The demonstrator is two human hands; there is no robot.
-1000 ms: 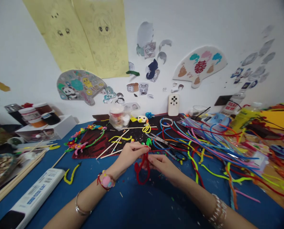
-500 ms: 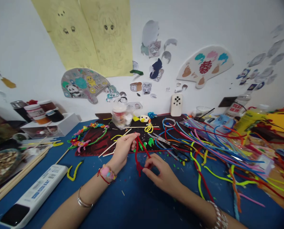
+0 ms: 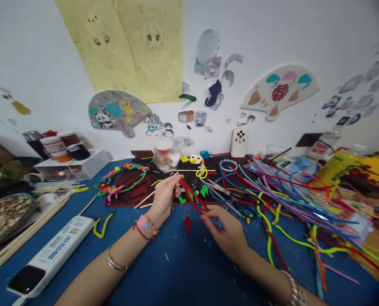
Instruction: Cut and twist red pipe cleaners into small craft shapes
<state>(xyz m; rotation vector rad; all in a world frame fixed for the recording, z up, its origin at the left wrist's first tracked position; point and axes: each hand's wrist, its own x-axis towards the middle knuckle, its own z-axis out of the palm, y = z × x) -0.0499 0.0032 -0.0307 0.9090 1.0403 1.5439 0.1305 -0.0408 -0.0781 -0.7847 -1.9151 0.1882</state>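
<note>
A red pipe cleaner [image 3: 194,199], doubled into two strands, stretches between my hands above the blue table. My left hand [image 3: 166,193] pinches its upper end. At the lower end, my right hand [image 3: 224,229] grips both strands between thumb and fingers. Beneath them, a small red piece [image 3: 187,225] lies on the table. Behind the strands are green scraps [image 3: 204,190] on a dark mat [image 3: 128,197]. Scissors [image 3: 219,187] rest on the mat to the right of my hands.
Many coloured pipe cleaners [image 3: 281,191] spread across the right side. At left are a white device [image 3: 52,255], wooden sticks [image 3: 26,233] and a bowl of dried slices [image 3: 7,216]. A flowered wreath [image 3: 122,182] and a phone [image 3: 239,142] lie toward the wall.
My right hand has drawn the two red strands together and straighter, down to the right. The red piece that hung near my right fingers now lies apart from them. The view has shifted slightly.
</note>
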